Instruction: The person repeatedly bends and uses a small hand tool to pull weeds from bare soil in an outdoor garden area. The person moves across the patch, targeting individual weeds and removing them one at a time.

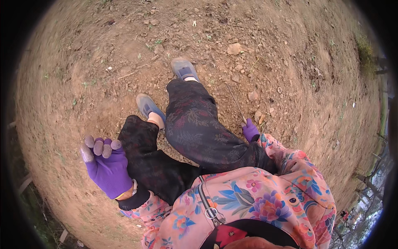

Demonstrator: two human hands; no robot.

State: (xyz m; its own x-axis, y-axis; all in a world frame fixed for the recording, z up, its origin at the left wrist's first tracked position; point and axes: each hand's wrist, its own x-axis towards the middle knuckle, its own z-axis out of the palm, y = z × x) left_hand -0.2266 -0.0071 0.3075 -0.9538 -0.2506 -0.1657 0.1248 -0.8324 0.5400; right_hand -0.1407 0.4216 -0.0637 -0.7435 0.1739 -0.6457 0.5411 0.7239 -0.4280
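Note:
My left hand (109, 169), in a purple knit glove with grey fingertips, is raised beside my left knee. Its fingers are half bent and a little apart, and I see nothing in it. On the other side, my right hand (250, 130) wears a matching glove and grips the near end of a thin stick or rod (235, 102). This slants away over the loose soil (224, 93) beside my right leg. Its far end lies against similarly coloured ground, so I cannot tell its shape or whether it touches.
My legs, in dark patterned trousers (192, 124), and blue-grey shoes (184, 69) are between the hands. Clods and stones, including a large pale one (235, 49), dot the dirt. Small green weeds (154, 45) grow ahead. Low shrubbery (364, 51) stands at the far right.

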